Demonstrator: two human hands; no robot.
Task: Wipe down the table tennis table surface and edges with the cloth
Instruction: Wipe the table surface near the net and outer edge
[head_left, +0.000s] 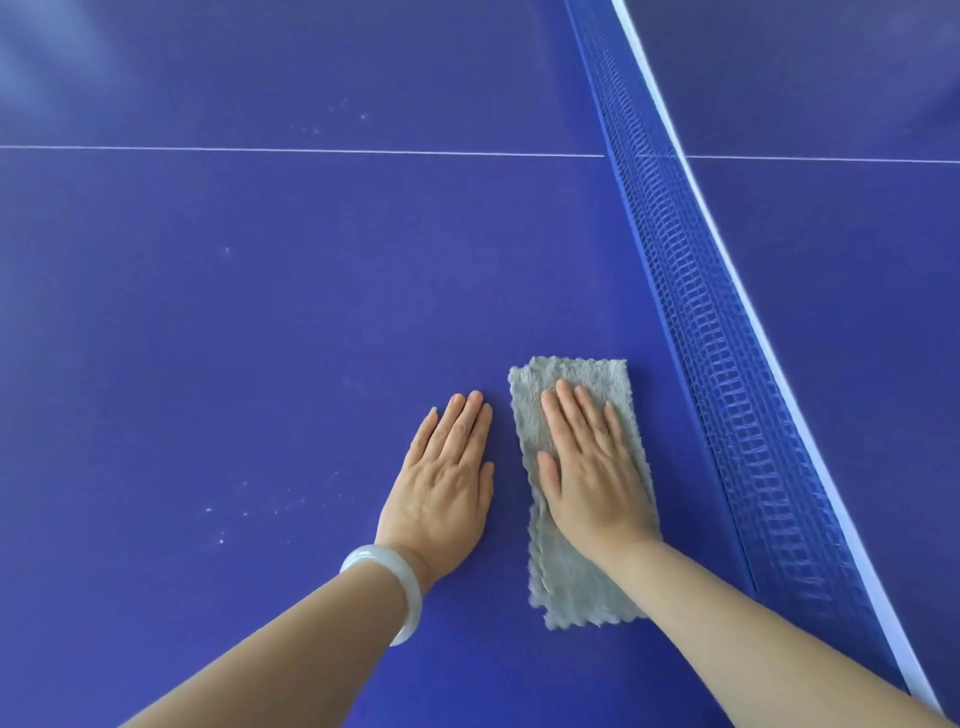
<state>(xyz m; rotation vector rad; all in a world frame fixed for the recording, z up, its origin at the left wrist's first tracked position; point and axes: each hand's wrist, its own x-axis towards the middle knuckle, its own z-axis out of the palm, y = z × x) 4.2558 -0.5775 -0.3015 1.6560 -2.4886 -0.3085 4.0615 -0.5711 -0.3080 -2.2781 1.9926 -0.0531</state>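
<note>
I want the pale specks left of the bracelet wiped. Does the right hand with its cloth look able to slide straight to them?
Probably not: the left hand lies flat between the specks and the cloth under the right hand.

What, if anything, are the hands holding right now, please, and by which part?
Nothing is gripped. The right hand presses flat on the far half of the grey cloth; the left hand lies flat on the bare table tennis table.

Blue mesh net (732, 415) with white top band, upright, pale glossy bangle (387, 557) well apart
</note>
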